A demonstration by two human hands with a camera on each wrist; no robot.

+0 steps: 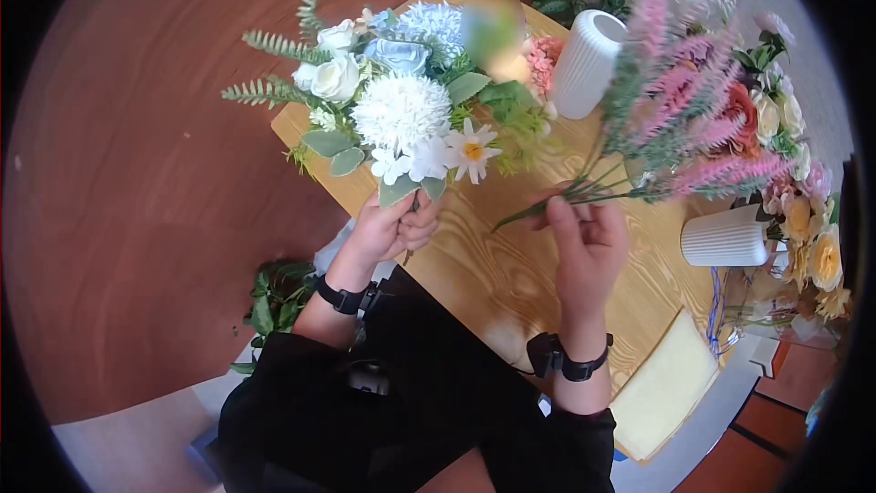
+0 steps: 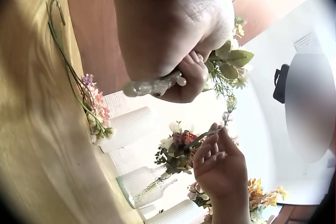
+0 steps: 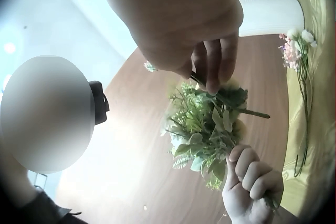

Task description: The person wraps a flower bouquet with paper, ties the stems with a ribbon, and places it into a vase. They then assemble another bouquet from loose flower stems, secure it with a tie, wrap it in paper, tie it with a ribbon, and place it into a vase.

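Note:
My left hand [image 1: 394, 226] grips the stems of a bouquet [image 1: 401, 114] of white and blue artificial flowers with green leaves and fern sprigs, held above the wooden table's near left part. In the left wrist view, pale stem ends [image 2: 149, 86] stick out below that fist. My right hand [image 1: 591, 251] pinches the lower green stem of a spray of pink flower spikes [image 1: 730, 177], which fans out to the upper right. The stem's bare end [image 3: 257, 113] points toward the bouquet side. A gap separates the two hands.
A white ribbed vase [image 1: 584, 68] stands at the table's far side, beside a coral-pink flower stem [image 3: 302, 77] lying on the tabletop. Another white vase [image 1: 725, 237], a glass vase [image 2: 142, 187] and more flowers [image 1: 826, 256] line the right. A cream sheet [image 1: 664, 388] lies near right.

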